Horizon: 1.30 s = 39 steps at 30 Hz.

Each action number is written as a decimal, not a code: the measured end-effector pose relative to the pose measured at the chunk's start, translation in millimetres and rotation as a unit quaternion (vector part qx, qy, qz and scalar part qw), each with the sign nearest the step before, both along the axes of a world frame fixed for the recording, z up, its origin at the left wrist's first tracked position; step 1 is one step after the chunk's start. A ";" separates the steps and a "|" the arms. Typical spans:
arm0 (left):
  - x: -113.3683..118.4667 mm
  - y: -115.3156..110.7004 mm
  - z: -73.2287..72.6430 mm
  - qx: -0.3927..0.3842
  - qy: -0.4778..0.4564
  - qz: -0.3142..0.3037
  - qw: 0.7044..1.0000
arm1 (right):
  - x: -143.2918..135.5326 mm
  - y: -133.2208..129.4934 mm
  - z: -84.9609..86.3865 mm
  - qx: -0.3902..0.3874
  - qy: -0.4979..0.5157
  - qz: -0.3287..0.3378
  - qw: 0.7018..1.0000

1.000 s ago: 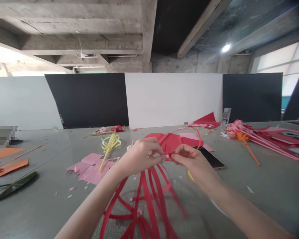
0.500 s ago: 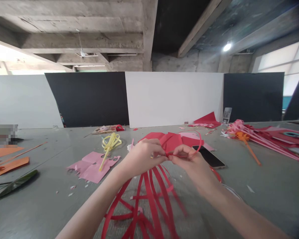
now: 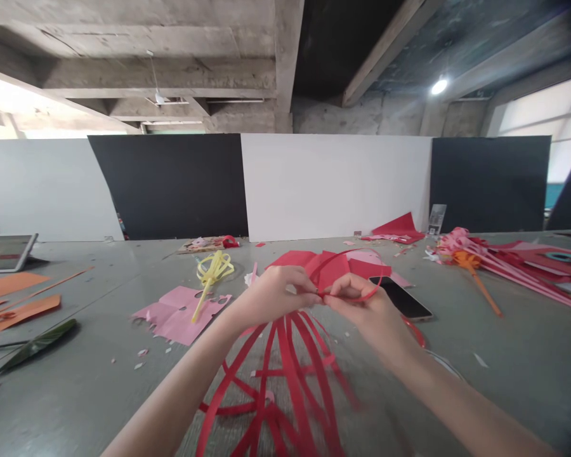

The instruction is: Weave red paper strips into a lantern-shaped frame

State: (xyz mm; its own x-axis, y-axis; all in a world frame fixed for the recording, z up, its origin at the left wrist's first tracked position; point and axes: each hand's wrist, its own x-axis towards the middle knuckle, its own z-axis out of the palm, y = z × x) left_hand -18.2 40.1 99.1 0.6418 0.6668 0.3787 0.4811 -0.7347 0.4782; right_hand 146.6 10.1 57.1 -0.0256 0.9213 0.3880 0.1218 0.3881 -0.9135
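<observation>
Long red strips [image 3: 292,374] fan down from beneath my hands toward the table's near side. My left hand [image 3: 278,295] has its thumb and fingers pinched on the gathered end of the red strips. Against its fingertips, my right hand [image 3: 361,301] pinches a thin red strip [image 3: 383,270] that curves in a loop above both hands. The exact point where the strips meet is hidden by my fingertips. Red paper [image 3: 333,266] lies just behind my hands.
A black phone [image 3: 406,299] lies right of my right hand. Pink paper [image 3: 178,314] and a yellow strip flower [image 3: 214,273] sit to the left. Orange paper [image 3: 23,317] and a green leaf [image 3: 38,348] are far left. Pink strips [image 3: 509,263] and an orange flower [image 3: 478,282] lie right.
The thin red strip now forms a wider loop that reaches left over my fingertips. Both hands stay close together in nearly the same place. The camera view has shifted slightly.
</observation>
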 end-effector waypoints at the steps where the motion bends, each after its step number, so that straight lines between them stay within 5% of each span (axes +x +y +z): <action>1: -0.2 0.9 -0.7 -0.012 -0.003 0.003 1.000 | -0.1 0.5 -0.7 0.002 -0.005 0.000 1.000; 18: -4.6 5.9 -0.3 -0.099 0.005 -0.026 0.995 | -1.6 2.5 -2.8 -0.036 0.048 0.022 0.998; 39: -3.4 6.1 -1.5 -0.097 0.013 -0.007 0.995 | -5.3 4.3 -5.1 -0.025 0.021 -0.030 0.999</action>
